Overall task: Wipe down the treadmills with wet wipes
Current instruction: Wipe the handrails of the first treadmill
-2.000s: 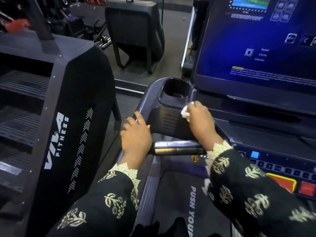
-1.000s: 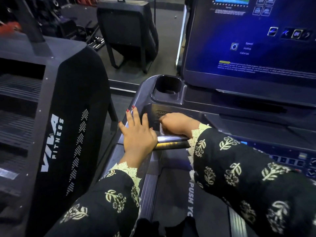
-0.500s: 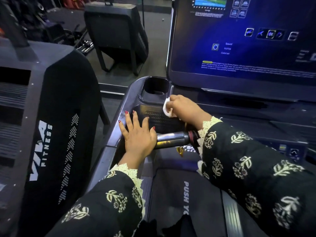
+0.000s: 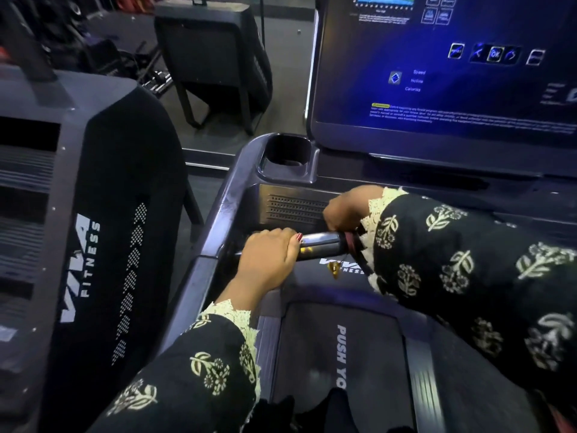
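The treadmill console (image 4: 232, 195) fills the middle of the head view, with a vented grille (image 4: 293, 207) below a cup holder (image 4: 288, 151). My left hand (image 4: 268, 257) grips the left end of the chrome handle bar (image 4: 321, 242), fingers wrapped over it. My right hand (image 4: 349, 207) is curled against the panel at the grille's right end, just behind the bar. The wet wipe it carries is hidden under its fingers.
A lit blue touchscreen (image 4: 437, 73) stands above the console. A black Viva Fitness machine (image 4: 103, 220) is close on the left, with a narrow gap of floor between. The treadmill belt (image 4: 327, 354) lies below my arms. A black bench (image 4: 215, 54) stands further back.
My left hand went from lying flat beside the grille to gripping the chrome bar. My right hand slid right and down across the grille, and the white wipe went out of sight beneath it.
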Motion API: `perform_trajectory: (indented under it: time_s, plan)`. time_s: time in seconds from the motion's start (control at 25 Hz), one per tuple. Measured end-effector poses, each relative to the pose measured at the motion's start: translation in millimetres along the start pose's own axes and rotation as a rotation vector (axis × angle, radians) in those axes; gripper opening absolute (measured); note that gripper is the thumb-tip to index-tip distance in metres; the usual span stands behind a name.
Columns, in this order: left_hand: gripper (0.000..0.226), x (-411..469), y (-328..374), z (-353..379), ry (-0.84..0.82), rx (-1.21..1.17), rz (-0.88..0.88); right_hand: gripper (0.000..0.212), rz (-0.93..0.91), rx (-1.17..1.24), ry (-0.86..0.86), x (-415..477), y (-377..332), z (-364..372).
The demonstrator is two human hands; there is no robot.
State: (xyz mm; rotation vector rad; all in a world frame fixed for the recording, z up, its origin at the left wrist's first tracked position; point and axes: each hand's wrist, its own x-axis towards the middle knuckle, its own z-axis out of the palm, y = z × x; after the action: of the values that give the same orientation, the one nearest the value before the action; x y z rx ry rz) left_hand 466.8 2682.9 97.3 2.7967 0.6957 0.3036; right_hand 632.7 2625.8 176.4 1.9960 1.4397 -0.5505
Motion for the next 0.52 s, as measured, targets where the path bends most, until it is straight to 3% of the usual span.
perform_trajectory:
  time_s: [0.12, 0.32, 0.52]
  plan:
    - [0.054, -1.3, -2.0, -3.0, -0.042, 0.0, -0.034, 0.022, 0.013, -0.043, 0.025, -3.9, 5.2, -2.2]
    - [0.036, 3.9, 6.2, -1.6, -0.046, 0.018, -0.081, 0.026, 0.032, -0.015, 0.443, -22.2, 29.0, 14.8]
    - [0.035, 8.9, 12.1, -0.8, -0.034, 0.044, -0.144, 0.025, 0.118, -0.05, 0.489, -65.0, 17.1, 28.1]
